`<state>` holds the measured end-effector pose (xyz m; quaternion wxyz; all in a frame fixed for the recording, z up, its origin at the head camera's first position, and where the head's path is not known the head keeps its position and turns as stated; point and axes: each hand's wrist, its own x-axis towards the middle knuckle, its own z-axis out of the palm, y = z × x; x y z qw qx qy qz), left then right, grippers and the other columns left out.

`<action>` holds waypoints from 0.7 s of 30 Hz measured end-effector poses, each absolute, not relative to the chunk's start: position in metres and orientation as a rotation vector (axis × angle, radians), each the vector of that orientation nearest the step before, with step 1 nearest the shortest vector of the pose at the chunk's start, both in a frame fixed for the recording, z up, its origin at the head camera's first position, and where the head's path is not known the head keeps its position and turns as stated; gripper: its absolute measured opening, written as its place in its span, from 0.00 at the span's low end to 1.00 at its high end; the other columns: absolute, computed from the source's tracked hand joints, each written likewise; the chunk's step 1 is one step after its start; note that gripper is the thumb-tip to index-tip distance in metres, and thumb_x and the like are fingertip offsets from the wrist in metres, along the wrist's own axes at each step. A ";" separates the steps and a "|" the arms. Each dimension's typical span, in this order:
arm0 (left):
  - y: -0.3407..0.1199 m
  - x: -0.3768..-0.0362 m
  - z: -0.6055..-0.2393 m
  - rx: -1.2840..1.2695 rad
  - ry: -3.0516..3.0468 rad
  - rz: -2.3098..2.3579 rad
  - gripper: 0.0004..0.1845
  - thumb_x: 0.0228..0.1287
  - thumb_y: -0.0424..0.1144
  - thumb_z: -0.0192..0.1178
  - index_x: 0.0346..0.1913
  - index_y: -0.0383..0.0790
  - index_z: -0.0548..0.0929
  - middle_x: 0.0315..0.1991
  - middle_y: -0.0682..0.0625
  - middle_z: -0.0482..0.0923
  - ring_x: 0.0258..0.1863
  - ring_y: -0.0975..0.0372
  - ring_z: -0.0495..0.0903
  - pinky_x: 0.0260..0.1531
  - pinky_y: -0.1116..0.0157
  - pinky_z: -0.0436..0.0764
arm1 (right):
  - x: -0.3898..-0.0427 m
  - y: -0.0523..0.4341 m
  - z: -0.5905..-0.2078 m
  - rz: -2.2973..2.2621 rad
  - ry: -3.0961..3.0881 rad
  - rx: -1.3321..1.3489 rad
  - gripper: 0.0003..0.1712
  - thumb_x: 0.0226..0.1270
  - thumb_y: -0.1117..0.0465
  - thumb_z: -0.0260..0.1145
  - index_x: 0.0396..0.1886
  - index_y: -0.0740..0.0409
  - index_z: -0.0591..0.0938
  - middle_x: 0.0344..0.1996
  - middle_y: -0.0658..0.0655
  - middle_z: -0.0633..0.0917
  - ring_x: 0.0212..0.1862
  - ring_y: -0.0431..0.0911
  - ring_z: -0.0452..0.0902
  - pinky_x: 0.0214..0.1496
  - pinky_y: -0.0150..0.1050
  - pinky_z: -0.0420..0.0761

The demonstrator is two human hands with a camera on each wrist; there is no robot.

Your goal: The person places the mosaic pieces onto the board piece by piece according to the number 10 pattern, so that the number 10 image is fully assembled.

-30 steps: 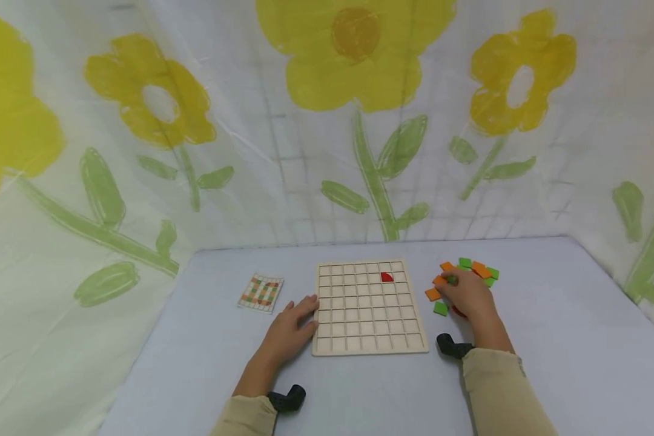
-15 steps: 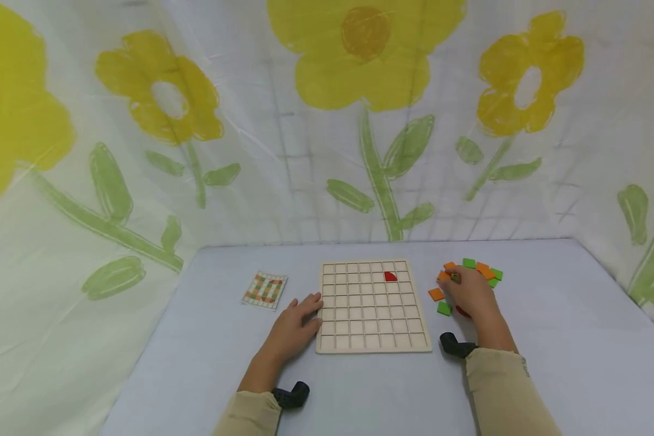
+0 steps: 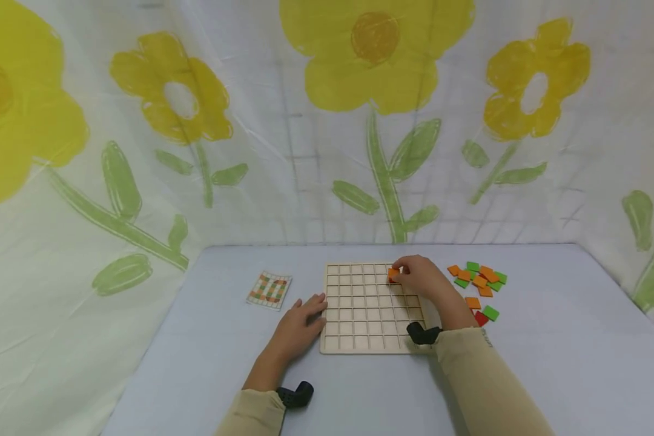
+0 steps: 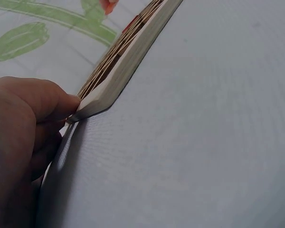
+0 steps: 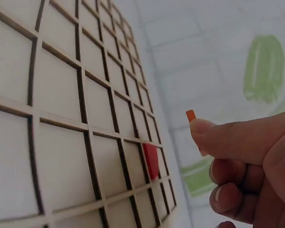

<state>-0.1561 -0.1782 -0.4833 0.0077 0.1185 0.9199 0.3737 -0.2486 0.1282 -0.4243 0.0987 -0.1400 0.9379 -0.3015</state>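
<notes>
A wooden grid board (image 3: 360, 327) lies on the table, and a red quarter-round tile (image 5: 151, 161) sits in one of its far-right cells. Above that corner my right hand (image 3: 422, 278) pinches an orange square tile (image 5: 191, 115) between thumb and fingers. In the right wrist view the orange tile is held off the board, seen edge-on. My left hand (image 3: 300, 324) rests against the board's left edge with its fingers extended; in the left wrist view the thumb (image 4: 52, 99) touches the board's near corner.
Right of the board lie several loose orange, green and red tiles (image 3: 479, 281), some overlapping. A patterned card (image 3: 269, 289) with a coloured grid lies to the left. Behind the table (image 3: 360, 393) hangs a cloth (image 3: 251, 206) with printed yellow flowers.
My right hand has left the loose tiles and moved left over the board, with an orange tile pinched in it. The left hand stays at the board's edge. The head view has shifted slightly.
</notes>
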 end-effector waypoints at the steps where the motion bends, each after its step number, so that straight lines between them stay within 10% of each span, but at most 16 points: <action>1: -0.178 -0.156 -0.484 0.368 2.875 1.167 0.22 0.70 0.41 0.58 0.65 0.42 0.78 0.71 0.56 0.67 0.73 0.60 0.64 0.78 0.53 0.51 | -0.252 0.123 -0.423 -0.874 2.772 -0.432 0.20 0.71 0.56 0.63 0.58 0.59 0.81 0.44 0.60 0.82 0.40 0.50 0.74 0.40 0.44 0.78; 21: -0.177 -0.155 -0.480 0.351 2.854 1.197 0.21 0.70 0.41 0.58 0.64 0.42 0.78 0.71 0.56 0.67 0.73 0.60 0.64 0.78 0.53 0.50 | -0.268 0.108 -0.438 -0.772 2.705 -0.503 0.22 0.68 0.60 0.64 0.61 0.59 0.80 0.59 0.63 0.81 0.61 0.59 0.76 0.59 0.54 0.80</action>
